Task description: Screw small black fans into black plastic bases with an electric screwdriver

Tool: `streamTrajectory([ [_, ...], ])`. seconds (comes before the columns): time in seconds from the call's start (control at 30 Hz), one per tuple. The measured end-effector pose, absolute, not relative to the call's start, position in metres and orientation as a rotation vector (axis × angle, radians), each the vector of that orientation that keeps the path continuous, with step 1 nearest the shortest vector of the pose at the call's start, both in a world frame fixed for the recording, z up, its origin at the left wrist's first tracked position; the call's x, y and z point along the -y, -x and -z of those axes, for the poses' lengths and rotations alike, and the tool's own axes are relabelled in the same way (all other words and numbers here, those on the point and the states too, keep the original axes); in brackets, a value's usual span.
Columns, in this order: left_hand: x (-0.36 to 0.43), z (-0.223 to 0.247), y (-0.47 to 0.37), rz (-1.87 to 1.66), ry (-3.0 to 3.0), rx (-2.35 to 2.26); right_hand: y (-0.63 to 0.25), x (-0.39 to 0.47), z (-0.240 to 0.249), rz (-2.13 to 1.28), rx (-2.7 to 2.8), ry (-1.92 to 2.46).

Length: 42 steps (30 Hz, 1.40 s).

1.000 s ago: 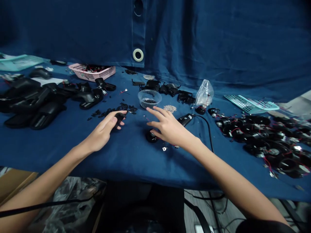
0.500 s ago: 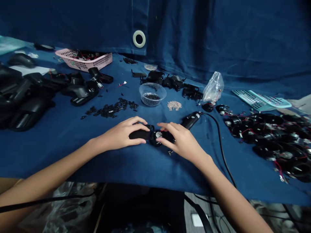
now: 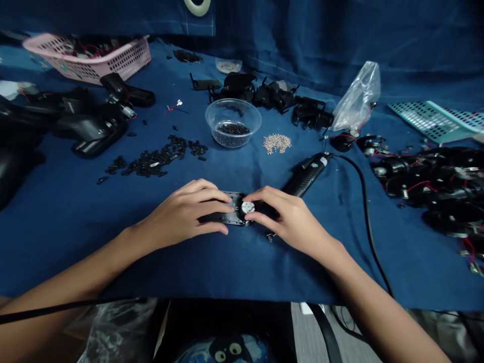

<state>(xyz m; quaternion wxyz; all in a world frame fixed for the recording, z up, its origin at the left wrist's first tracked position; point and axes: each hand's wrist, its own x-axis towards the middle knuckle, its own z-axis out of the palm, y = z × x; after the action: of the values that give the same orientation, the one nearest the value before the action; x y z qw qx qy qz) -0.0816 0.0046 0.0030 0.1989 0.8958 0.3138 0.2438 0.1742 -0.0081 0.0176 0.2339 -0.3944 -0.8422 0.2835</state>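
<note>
A black plastic housing (image 3: pixel 233 218) lies on the blue cloth in front of me, its hollow side up. My left hand (image 3: pixel 189 212) grips its left end, fingers over the far side and thumb along the near edge. At the housing's right end sits a small round part with a whitish face (image 3: pixel 248 207). The thumb and index finger of my right hand (image 3: pixel 289 214) close around this part; the right hand's other fingers are partly hidden. Close to my right hand lie a tiny metal piece (image 3: pixel 271 237) and a black electric screwdriver (image 3: pixel 307 175) with a cable.
Beyond my hands stand a clear bowl (image 3: pixel 233 138) of small black bits, a pile of silver screws (image 3: pixel 277 143) and scattered black clips (image 3: pixel 151 160). Black shells (image 3: pixel 94 131) crowd the left, near a pink basket (image 3: pixel 91 68). Wired round parts (image 3: pixel 434 181) cover the right, below a turquoise basket (image 3: pixel 434 121).
The view has tilted down and come closer. The housing now shows its open inner side between my hands, and my right fingers have closed on the round part.
</note>
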Motion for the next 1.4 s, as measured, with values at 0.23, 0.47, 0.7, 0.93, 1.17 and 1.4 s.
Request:
streamTrajectory([
  [0.23, -0.0073, -0.0003, 0.0816, -0.734, -2.551, -0.814, -0.1752, 0.0068, -0.0139, -0.762, 2.308, 1.038],
  [0.47, -0.0068, 0.0006, 0.0851, -0.826, -2.547, -0.810, -0.1745, 0.0068, -0.0152, -0.744, 2.301, 1.041],
  [0.7, -0.0043, 0.0017, 0.0833, -0.812, -2.537, -0.813, -0.1746, 0.0067, -0.0138, -0.718, 2.312, 1.047],
  [0.93, -0.0057, 0.0005, 0.0813, -0.771, -2.580, -0.813, -0.1745, 0.0066, -0.0139, -0.720, 2.317, 1.053],
  [1.17, -0.0090, 0.0018, 0.0840, -0.727, -2.650, -0.763, -0.1741, 0.0059, -0.0130, -0.707, 2.319, 1.031],
  [1.4, -0.0078, 0.0006, 0.0832, -0.697, -2.651, -0.795, -0.1756, 0.0054, -0.0128, -0.709, 2.323, 1.025],
])
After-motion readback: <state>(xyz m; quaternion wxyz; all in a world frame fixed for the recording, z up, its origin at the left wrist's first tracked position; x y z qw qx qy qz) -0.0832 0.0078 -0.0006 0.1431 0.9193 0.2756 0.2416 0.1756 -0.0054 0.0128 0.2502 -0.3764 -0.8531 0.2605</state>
